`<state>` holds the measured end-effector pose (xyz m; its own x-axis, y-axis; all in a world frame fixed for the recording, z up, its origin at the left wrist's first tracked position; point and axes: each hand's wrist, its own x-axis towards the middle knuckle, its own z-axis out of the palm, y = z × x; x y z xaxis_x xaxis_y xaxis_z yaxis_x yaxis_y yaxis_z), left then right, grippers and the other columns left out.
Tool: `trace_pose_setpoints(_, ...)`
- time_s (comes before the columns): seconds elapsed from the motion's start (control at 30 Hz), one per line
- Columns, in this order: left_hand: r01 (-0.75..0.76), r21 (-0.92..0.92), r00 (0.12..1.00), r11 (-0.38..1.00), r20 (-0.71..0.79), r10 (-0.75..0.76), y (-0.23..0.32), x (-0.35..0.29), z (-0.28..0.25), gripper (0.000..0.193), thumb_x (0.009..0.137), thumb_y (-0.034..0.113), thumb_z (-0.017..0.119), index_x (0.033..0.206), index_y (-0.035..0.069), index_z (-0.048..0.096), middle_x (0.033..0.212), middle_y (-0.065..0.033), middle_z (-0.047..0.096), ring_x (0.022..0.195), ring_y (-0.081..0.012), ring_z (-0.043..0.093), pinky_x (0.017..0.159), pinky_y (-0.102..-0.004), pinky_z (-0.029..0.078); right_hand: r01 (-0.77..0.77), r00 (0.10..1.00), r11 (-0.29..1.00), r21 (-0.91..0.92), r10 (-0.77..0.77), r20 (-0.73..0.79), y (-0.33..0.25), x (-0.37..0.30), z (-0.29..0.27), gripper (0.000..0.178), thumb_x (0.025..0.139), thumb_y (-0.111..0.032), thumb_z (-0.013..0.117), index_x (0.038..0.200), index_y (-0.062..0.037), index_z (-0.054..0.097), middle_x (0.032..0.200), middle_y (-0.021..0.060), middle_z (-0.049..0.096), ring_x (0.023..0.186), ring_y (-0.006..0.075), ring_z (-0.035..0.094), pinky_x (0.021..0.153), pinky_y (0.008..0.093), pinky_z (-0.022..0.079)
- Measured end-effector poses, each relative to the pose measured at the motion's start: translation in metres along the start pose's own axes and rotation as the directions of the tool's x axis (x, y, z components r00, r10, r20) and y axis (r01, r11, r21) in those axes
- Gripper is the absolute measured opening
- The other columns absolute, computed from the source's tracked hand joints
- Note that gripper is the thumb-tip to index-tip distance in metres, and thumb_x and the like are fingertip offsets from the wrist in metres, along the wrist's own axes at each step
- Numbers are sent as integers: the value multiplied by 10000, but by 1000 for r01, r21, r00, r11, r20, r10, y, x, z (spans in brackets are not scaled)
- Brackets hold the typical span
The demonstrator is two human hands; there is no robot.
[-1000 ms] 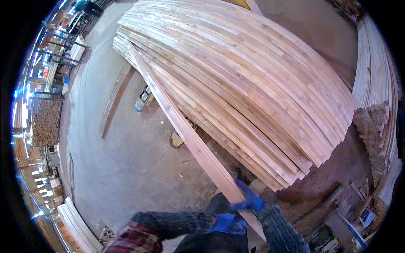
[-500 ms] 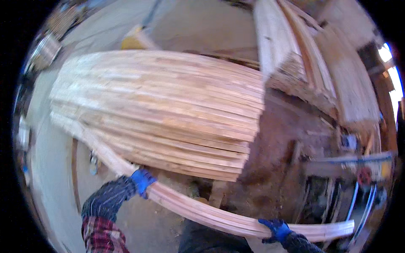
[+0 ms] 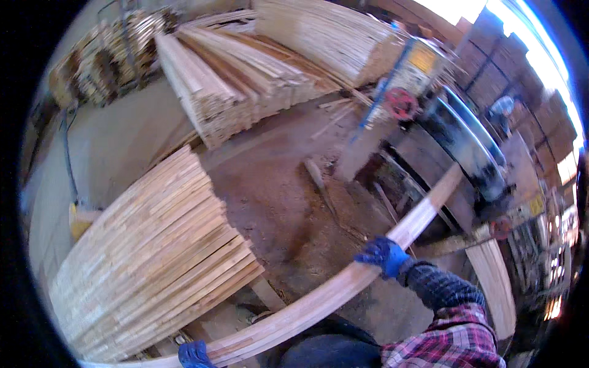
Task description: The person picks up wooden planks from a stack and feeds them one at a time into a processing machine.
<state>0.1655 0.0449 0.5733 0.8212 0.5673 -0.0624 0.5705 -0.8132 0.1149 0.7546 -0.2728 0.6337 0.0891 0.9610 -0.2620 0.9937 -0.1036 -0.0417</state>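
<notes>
A long bundle of light wooden boards (image 3: pixel 319 299) runs across my body from the lower left toward a machine (image 3: pixel 457 153) at the right. My right hand (image 3: pixel 385 256), in a blue glove, is closed over the boards on the machine side. My left hand (image 3: pixel 195 355), also gloved, grips them near the bottom edge; its lower part is cut off by the frame. The boards' far end lies at the machine's dark bed. Close by on the left lies a broad stack of similar boards (image 3: pixel 153 257).
Further stacks of boards (image 3: pixel 239 92) and a tall bundle (image 3: pixel 325 37) stand at the back. The machine has a red handwheel (image 3: pixel 401 103). Loose sticks (image 3: pixel 325 190) lie on the dusty floor. More boards (image 3: pixel 492 285) lean at the right, and a person (image 3: pixel 502 113) is beyond the machine.
My view has swung right, bringing the machine into the picture. The held boards have turned from beside the stack, and their right end now points at the machine. Both hands still grip them.
</notes>
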Motion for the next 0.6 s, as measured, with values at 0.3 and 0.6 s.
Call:
trace_pose_setpoints(0.3, -57, 32, 998, 998, 40, 56, 218, 88, -12, 1063, 620, 565, 796, 1483, 118, 364, 1389, -178, 464, 1306, -385, 406, 1120, -585, 255, 129, 955, 972, 196, -69, -288, 30, -34, 0, 974, 591, -271, 777, 1496, -214, 421, 1497, 147, 460, 1362, 370, 446, 1154, 516, 335)
trace_pose_setpoints(0.6, -304, -156, 947, 940, -157, 281, 304, 100, -5, 999, 739, 550, 742, 1530, 103, 325, 1330, -195, 521, 1213, -390, 490, 1075, -561, 342, 335, 936, 926, 173, -306, -175, -23, -7, 39, 972, 665, -173, 672, 1559, -309, 316, 1233, 86, 597, 1050, 339, 589, 1012, 494, 429)
